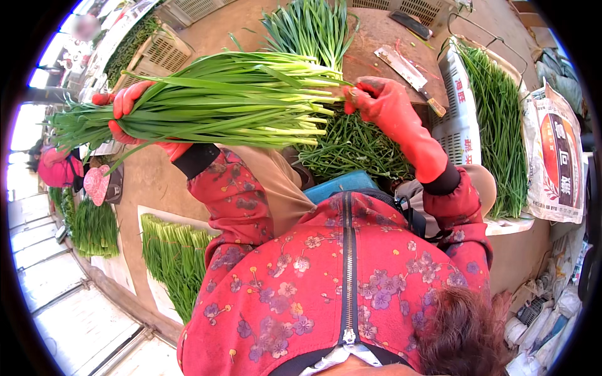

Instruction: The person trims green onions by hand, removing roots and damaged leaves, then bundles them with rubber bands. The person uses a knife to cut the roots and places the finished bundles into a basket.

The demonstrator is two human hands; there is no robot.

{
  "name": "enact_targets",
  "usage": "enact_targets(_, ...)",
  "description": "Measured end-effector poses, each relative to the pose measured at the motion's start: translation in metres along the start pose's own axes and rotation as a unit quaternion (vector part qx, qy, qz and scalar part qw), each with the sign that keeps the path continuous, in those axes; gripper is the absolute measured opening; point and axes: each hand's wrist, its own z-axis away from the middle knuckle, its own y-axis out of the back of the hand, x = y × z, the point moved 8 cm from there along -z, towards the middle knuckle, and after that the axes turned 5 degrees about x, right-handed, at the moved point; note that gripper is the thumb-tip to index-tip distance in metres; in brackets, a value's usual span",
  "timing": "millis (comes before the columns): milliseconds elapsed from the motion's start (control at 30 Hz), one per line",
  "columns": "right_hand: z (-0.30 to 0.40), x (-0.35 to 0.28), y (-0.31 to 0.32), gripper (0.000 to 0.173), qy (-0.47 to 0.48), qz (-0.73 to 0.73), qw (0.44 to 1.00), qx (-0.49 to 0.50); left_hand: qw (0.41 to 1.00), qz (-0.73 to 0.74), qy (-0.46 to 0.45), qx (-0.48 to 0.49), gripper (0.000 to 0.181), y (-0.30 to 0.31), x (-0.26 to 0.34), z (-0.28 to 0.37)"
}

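Observation:
My left hand (129,110), in a red rubber glove, is closed around the leafy part of a large bunch of garlic chives (211,101), held sideways with its pale cut ends to the right. At those ends my right hand (369,96), gloved alike, has its thumb and fingertips pinched together on a thin stalk or leaf. Behind the bunch another pile of chives (312,33) lies on a brown board (360,42). A cleaver with a wooden handle (404,70) rests on the same board, near a dark phone-like object (410,24). Loose green trimmings (355,148) lie below my hands.
At my right stands a white plastic crate (458,117) of long chives, beside a printed sack (555,155). Tied bundles of chives (176,249) lie on a pale sheet at lower left. A person in pink (59,167) is farther left. A blue object (341,184) is between my legs.

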Motion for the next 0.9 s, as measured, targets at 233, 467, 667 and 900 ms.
enact_targets(233, 0.019, 0.113, 0.04, 0.027, -0.026, 0.673, 0.707, -0.215, 0.997, 0.075, 0.012, 0.027, 0.04, 0.004, 0.009, 0.0)
enact_targets(467, 0.053, -0.091, -0.002, 0.035, 0.492, 0.227, 0.835, 0.102, 0.993, 0.093, 0.037, 0.061, 0.041, -0.002, -0.009, 0.002)
enact_targets(667, 0.04, -0.096, -0.001, 0.034, 0.484, 0.091, 0.857, 0.152, 0.992, 0.114, 0.037, 0.036, 0.042, 0.005, -0.013, -0.004)
enact_targets(900, 0.037, -0.111, -0.015, 0.018, 0.466, 0.169, 0.85, 0.177, 0.987, 0.133, 0.078, -0.048, 0.043, -0.02, -0.029, 0.005)
